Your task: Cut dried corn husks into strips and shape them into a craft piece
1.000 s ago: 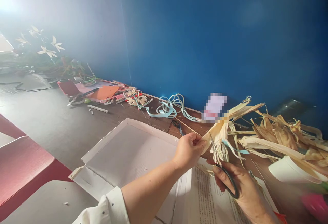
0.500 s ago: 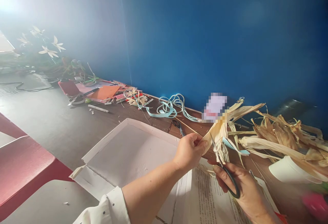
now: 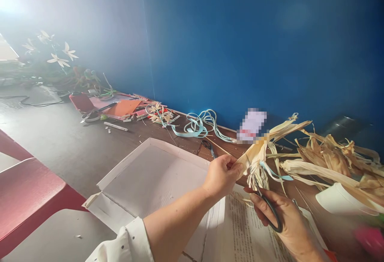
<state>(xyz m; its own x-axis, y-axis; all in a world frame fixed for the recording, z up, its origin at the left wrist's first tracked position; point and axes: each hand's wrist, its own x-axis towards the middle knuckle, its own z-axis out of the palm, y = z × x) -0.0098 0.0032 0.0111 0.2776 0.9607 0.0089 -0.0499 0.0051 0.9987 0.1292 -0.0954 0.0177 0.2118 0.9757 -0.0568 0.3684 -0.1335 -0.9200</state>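
Observation:
My left hand [image 3: 222,176] pinches the near end of a pale dried corn husk [image 3: 255,154] between thumb and fingers. My right hand [image 3: 280,214] is closed round the dark handles of a pair of scissors [image 3: 273,214], whose blades point up at the husk's frayed lower strips. Whether the blades are fully closed I cannot tell. A light-blue ribbon piece [image 3: 271,173] lies beside the strips. Below both hands are an opened white cardboard box [image 3: 168,174] and a printed sheet [image 3: 243,230].
More dried husks [image 3: 333,156] are heaped at the right, by a tipped white cup [image 3: 339,199]. Blue ribbon [image 3: 195,126], a second pair of scissors [image 3: 207,146] and coloured paper [image 3: 124,108] lie along the blue wall [image 3: 225,54]. A red chair [image 3: 36,194] stands at the left.
The scissor blades and the frayed husk strips have shifted slightly, and the ribbon piece has turned a little. My left hand keeps its hold in nearly the same place.

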